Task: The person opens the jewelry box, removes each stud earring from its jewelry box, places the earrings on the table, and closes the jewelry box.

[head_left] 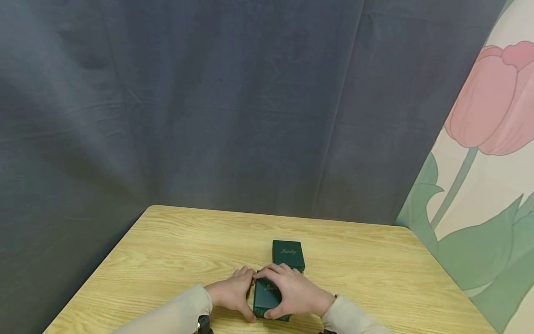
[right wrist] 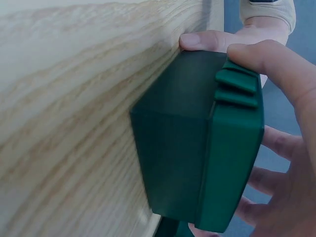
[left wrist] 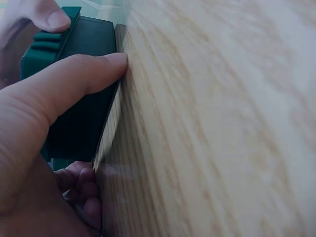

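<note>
A dark green gift box (head_left: 265,299) with gold lettering on its lid sits on the table between my two hands. My left hand (head_left: 234,293) holds its lower part from the left, the thumb along the front close to the tabletop and the fingers toward the back. From the right, my right hand (head_left: 299,291) arches over the lid and grips it, thumb at the front edge beside a green ribbon bow (right wrist: 237,89). The right wrist view shows the lid (right wrist: 229,163) seated on the base (right wrist: 170,158). Part of the lettering is hidden under the right hand.
A second green box (head_left: 289,253) with the same gold lettering stands just behind the first. Both are on a light wood-grain table (head_left: 200,241). Dark grey-blue curtain (head_left: 250,116) hangs behind the table, and a tulip-patterned wall covering (head_left: 479,185) is at the right.
</note>
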`<state>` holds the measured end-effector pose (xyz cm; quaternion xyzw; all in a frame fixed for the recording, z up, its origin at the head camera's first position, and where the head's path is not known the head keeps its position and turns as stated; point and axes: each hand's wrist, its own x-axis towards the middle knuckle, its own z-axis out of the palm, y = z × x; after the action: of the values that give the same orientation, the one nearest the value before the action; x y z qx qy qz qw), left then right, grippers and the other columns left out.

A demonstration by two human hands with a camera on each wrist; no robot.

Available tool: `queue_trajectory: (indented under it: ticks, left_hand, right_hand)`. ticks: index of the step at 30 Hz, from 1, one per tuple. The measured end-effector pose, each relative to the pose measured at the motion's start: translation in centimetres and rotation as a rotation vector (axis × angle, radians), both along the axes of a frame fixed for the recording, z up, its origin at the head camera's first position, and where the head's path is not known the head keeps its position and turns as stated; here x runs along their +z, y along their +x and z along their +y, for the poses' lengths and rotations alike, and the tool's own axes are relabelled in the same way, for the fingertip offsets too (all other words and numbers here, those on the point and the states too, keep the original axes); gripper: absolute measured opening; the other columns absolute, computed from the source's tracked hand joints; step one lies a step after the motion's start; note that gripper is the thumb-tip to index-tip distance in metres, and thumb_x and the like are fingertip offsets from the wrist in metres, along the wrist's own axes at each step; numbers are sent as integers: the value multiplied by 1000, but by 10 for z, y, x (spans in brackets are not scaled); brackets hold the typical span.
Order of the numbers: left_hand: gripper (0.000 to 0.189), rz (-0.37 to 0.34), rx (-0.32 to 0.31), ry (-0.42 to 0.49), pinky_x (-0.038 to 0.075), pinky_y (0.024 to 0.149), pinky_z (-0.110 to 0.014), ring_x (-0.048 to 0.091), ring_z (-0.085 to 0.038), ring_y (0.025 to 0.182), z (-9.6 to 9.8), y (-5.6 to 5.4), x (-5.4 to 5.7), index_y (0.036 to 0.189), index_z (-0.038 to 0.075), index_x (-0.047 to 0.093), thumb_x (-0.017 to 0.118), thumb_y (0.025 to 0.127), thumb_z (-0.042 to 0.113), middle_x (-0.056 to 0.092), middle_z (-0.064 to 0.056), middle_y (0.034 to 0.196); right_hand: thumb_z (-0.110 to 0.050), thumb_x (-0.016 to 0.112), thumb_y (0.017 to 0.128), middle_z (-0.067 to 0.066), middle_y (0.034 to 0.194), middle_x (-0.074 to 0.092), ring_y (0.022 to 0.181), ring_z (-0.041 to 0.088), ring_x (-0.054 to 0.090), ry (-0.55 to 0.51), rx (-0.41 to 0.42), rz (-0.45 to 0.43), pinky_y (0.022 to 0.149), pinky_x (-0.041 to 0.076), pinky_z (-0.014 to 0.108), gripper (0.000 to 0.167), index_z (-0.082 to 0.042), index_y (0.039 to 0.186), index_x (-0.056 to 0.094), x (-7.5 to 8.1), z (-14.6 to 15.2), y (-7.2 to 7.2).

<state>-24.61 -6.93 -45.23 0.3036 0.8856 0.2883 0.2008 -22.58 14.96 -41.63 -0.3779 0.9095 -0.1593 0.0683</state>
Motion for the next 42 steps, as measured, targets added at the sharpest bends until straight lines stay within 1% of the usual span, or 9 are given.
queue_trajectory:
  ticks: [5,13,19,23,29,33,38,42]
  left_hand:
    - [86,1,1,-9,41,93,-31,39,-12,100,0,0,1,134,10,41,87,66,36,40,2,112]
    - [82,-11,2,-11,41,91,-31,39,-12,99,0,0,2,131,11,42,86,67,36,40,2,111]
    - [81,-1,1,-18,41,92,-31,39,-12,99,0,0,1,131,12,42,86,67,36,41,2,112]
    - [78,5,-1,-13,41,92,-31,39,-11,98,0,0,0,128,14,43,86,66,37,40,3,111]
    - [73,-6,-8,3,40,91,-30,38,-11,96,-1,1,1,124,16,44,86,68,36,40,3,109]
    - [72,-9,-9,7,40,91,-30,38,-10,96,-1,2,2,123,16,44,86,68,37,40,3,109]
    - [73,0,-6,4,41,91,-30,38,-10,97,-1,3,3,124,16,44,87,68,37,40,3,109]
    - [74,-7,-7,16,41,92,-31,39,-10,97,-1,3,4,124,15,45,87,67,37,41,3,109]
  right_hand:
    - [-58,72,77,-5,138,48,117,21,48,2,-1,-19,85,47,56,70,-35,138,46,-3,0,-2]
    - [-57,73,77,-4,138,49,119,23,49,5,5,-19,85,48,54,70,-33,138,47,-5,0,-2]
    - [-58,72,78,-4,138,49,119,24,50,12,7,-29,84,48,52,71,-34,139,46,-8,0,-3]
    - [-57,72,78,-3,139,48,120,25,49,16,11,-45,86,48,50,71,-34,140,45,-8,0,-3]
    - [-57,73,77,-5,138,49,119,22,50,13,22,-60,90,48,46,73,-33,140,45,-9,1,-4]
    - [-56,74,77,-6,138,48,118,20,49,-11,24,-92,90,47,42,73,-33,139,45,-12,1,-6]
    - [-53,76,76,-8,136,46,112,14,46,-53,30,-155,86,46,33,73,-34,139,44,-16,2,-7]
    - [-52,75,77,-9,136,46,113,14,45,-71,37,-174,85,46,33,72,-35,139,42,-17,2,-7]
